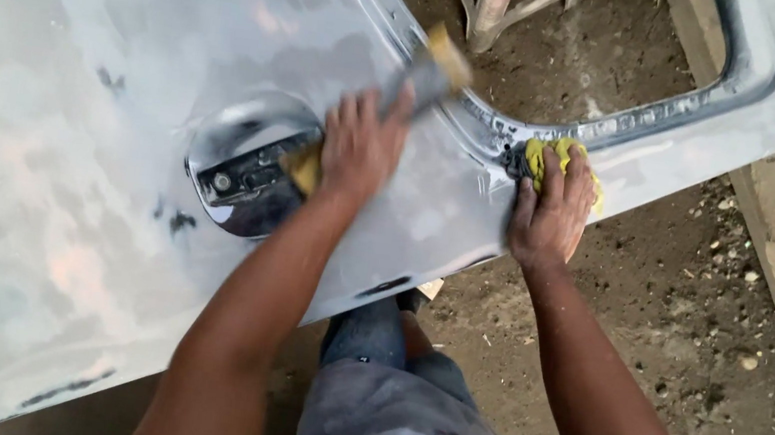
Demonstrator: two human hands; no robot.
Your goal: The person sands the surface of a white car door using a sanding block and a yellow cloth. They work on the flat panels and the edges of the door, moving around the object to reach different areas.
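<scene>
Left hand clamped on sanding block, pressed flat on grey car door beside handle recess. Right hand pins yellow cloth at window edge. Risk: block snags recess, gouges primer.

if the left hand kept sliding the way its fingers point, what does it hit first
Probably the raised window-frame edge of the grey car door panel; the left hand points up-right along its sanding block toward it.
</scene>
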